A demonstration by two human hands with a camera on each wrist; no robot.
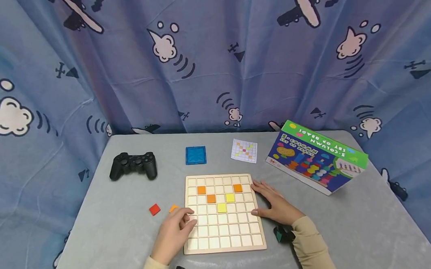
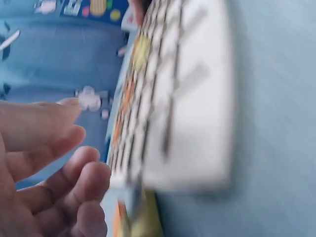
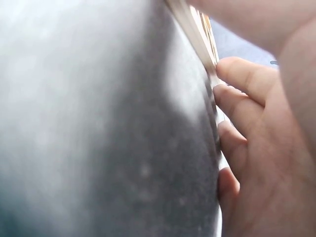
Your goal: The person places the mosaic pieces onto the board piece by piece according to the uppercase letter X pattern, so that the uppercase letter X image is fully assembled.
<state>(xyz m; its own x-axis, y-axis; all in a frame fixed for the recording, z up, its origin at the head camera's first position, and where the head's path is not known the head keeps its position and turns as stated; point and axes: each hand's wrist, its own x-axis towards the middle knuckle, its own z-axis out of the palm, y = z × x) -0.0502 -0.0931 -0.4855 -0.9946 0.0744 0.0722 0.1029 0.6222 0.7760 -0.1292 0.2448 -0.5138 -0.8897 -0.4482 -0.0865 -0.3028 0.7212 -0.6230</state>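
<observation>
A bare right hand (image 3: 269,148) fills the right side, palm side in view, its fingers slightly bent and their tips lined up one below another; the uppermost of these tips meets the narrow edge of a pale wooden board (image 3: 197,42) with traces of orange on its face, while a blurred grey tabletop (image 3: 54,123) spreads leftward under a broad dark shadow (image 3: 133,163)

A patterned curtain (image 1: 207,41) is hanging around a gray table (image 1: 96,238), hiding the room type. A game controller (image 1: 133,163) and toy box (image 1: 313,158) are suggesting a play corner.
</observation>
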